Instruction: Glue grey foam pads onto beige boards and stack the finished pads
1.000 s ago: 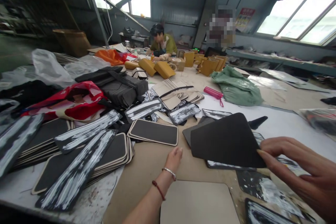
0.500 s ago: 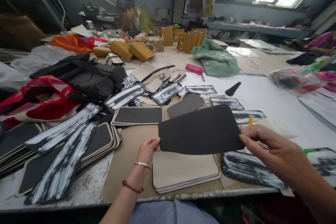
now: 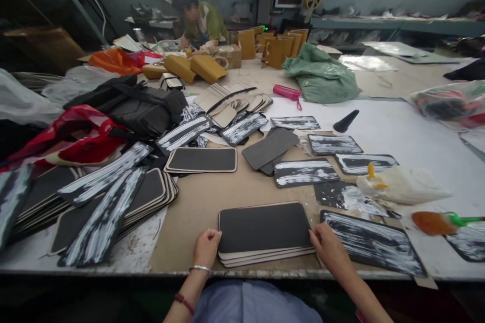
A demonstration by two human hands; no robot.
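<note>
A black rounded panel lies on a small stack of beige panels at the table's front edge. My left hand pinches its left edge, with thumb and fingers closed. At its right edge, my right hand is closed in the same way. Just right of that hand lies a black panel smeared with white. Two plain dark pieces overlap beyond the stack, beside another white-smeared strip.
Black-faced panels with beige rims and further stacks lie left. A white bag with a yellow tip and an orange bottle with a green nozzle lie right. Across the table, a person leans over near mustard-coloured pieces.
Both hands have lowered the black panel from mid-air onto the beige stack. My right hand has moved left and down. The view has shifted slightly.
</note>
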